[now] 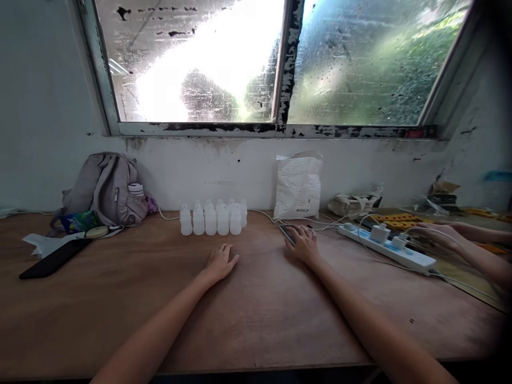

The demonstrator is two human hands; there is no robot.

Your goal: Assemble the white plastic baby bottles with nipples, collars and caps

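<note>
My left hand (221, 262) lies on the wooden table (256, 320), palm down, its fingers stretched out and nothing in them. A group of small white translucent bottles (210, 221) stands upright in rows just beyond it. Farther right, my right hand (304, 242) is closed over a dark phone (286, 232) lying flat on the table; part of the phone is hidden under the fingers. Behind the phone a white plastic package (298, 186) leans against the wall.
A grey backpack (108, 186) sits at the back left, with a long black case (56, 258) in front. At right lies a white power strip (388, 248) with plugs and cables. Another person's hands (444, 234) work near yellow parts (400, 221).
</note>
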